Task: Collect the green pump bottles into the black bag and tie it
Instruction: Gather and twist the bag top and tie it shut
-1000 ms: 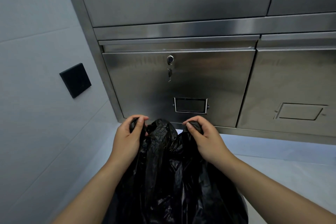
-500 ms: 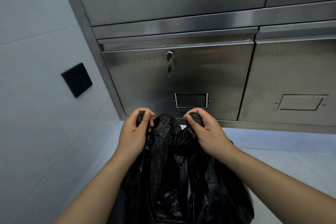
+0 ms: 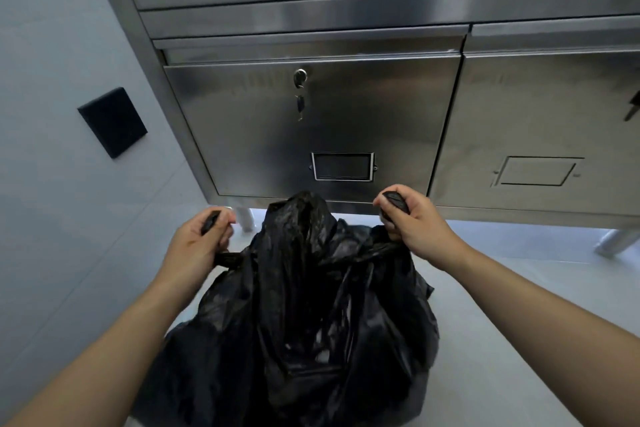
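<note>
Head view looks down on a black bag [image 3: 304, 305] that fills the frame from the centre to 6 o'clock; its crumpled top rises to a peak just in front of a steel cabinet [image 3: 346, 10], and its bottom runs out of frame, so what lies inside cannot be seen. At 9 o'clock of that peak the left hand [image 3: 197, 243] grips a twisted strand of the bag's rim; its fingers [image 3: 223, 218] are curled tight round the plastic, which shows above and below the fist. At 3 o'clock of the peak the right hand [image 3: 412, 222] holds the opposite strand the same way, fingers [image 3: 417, 199] wrapped round it, a black end poking out at the top of the fist; the two hands are well apart, with both strands drawn outward from the bag's mouth.

At 12 o'clock stands the cabinet's drawer [image 3: 242, 121]; a lock [image 3: 300, 75] sits near its upper edge with a key [image 3: 300, 104] hanging from it, and a label holder [image 3: 342, 166] is fixed lower down, just above the bag's peak. At 9 o'clock a black plate [image 3: 112, 121] is mounted on the pale wall [image 3: 52, 45]; at 3 o'clock a cabinet leg [image 3: 620, 241] meets the pale floor [image 3: 502, 288].
</note>
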